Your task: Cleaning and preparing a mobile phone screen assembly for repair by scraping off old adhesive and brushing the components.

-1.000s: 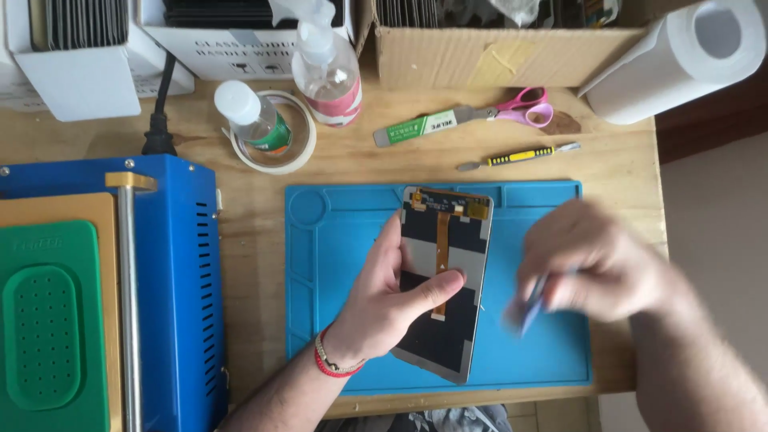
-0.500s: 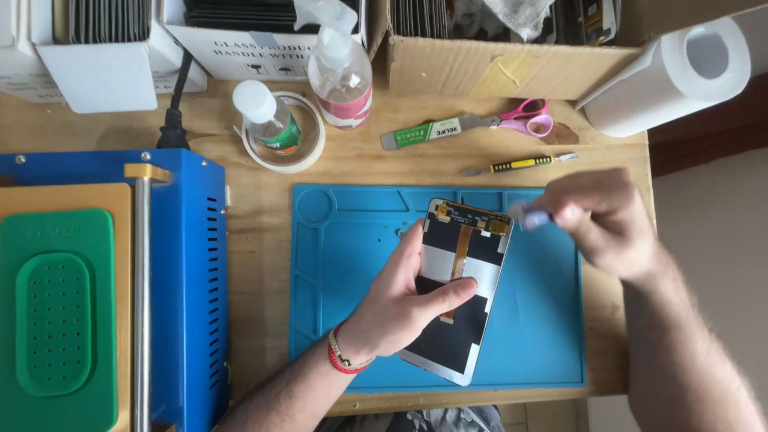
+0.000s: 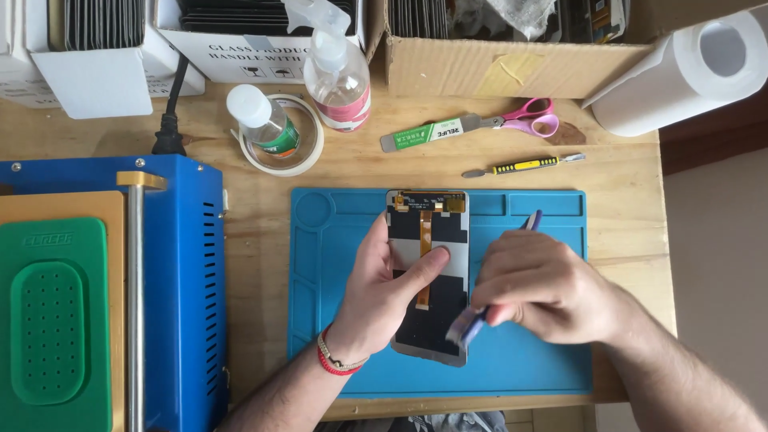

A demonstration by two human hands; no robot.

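Phone screen [image 3: 428, 272] gripped by left hand [image 3: 384, 292], right hand [image 3: 544, 288] fingers pinching blue tool [image 3: 472, 324] — wrist bent.

Phone screen panel [image 3: 428, 272] lies on the mat [image 3: 544, 376] mid-desk [image 3: 624, 172]; machine [image 3: 180, 296] sits left, scissors [image 3: 512, 122] and screwdriver [image 3: 524, 166] behind, paper roll [image 3: 680, 76] far right.

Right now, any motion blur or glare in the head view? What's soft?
Head view: even daylight, no hard glare; soft shadows under the hands. The right hand and its blue tool are slightly motion-blurred; the left hand and phone screen panel stay sharp. The paper towel roll is bright, near blown out.
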